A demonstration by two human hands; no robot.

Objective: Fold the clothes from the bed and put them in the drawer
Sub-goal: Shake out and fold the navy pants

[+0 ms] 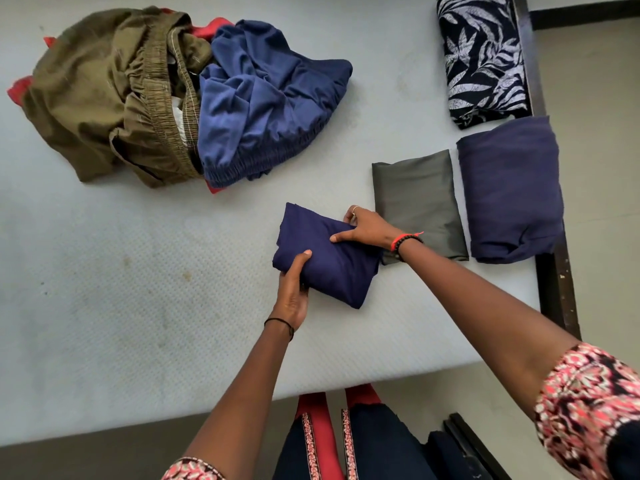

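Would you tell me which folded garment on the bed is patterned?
The black garment with white leaves, farthest away; the grey fold, the large navy fold and the small navy fold are plain.

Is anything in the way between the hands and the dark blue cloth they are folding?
No. The left hand and right hand grip the blue cloth directly, with nothing between. No drawer shows, so that path cannot be judged.

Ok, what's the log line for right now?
step: folding | left hand: grips navy garment | right hand: grips it too | folded: grey piece, blue piece, leaf-print piece | pile: unfolded
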